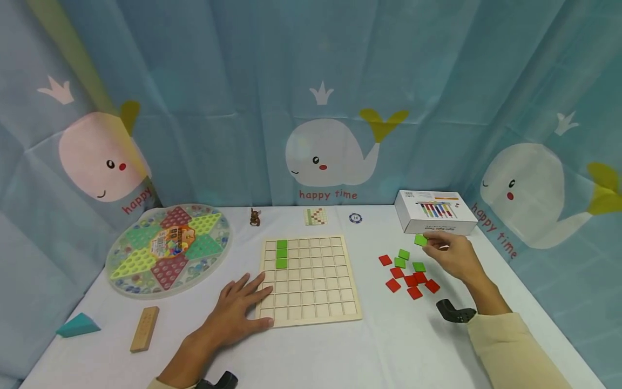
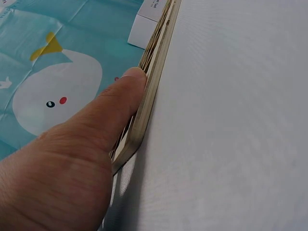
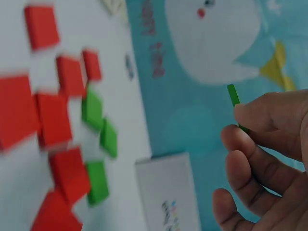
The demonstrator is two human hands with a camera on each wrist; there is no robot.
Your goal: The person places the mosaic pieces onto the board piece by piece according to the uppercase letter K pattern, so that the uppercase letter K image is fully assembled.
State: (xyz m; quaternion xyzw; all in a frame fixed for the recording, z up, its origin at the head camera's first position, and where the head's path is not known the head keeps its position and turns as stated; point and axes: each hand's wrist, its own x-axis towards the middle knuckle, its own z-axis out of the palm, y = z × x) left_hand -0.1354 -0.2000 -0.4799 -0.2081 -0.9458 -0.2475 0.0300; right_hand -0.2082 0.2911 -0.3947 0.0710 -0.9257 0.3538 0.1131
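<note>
Green tile [image 1: 420,240] is pinched in the fingertips of the right hand [image 1: 452,256], lifted just above the white table [image 1: 389,346], near the white box [image 1: 434,212] at the far right. Left of that hand lies a loose pile of red tiles [image 1: 410,281] and green ones [image 1: 403,258]. Wooden grid board [image 1: 308,281] sits in the middle, three green tiles [image 1: 281,254] filling a column at its far left. The left hand [image 1: 238,310] lies flat with fingers straight and spread, fingertips on the board's near left corner.

The table wears a white cloth, walled on three sides by a blue curtain [image 1: 218,81] printed with whales. A round marble game [image 1: 169,249] stands far left, a wooden block [image 1: 144,328] and a teal wedge [image 1: 78,326] near left, a small brown figure [image 1: 255,216], a card [image 1: 315,216] and a blue chip [image 1: 356,218] along the far edge.

The left wrist view alone shows the thumb [image 2: 115,110] pressed along the board's edge [image 2: 149,96]. The right wrist view, blurred, shows the tile edge-on [image 3: 234,98] clamped between thumb and curled fingers [image 3: 250,163]
</note>
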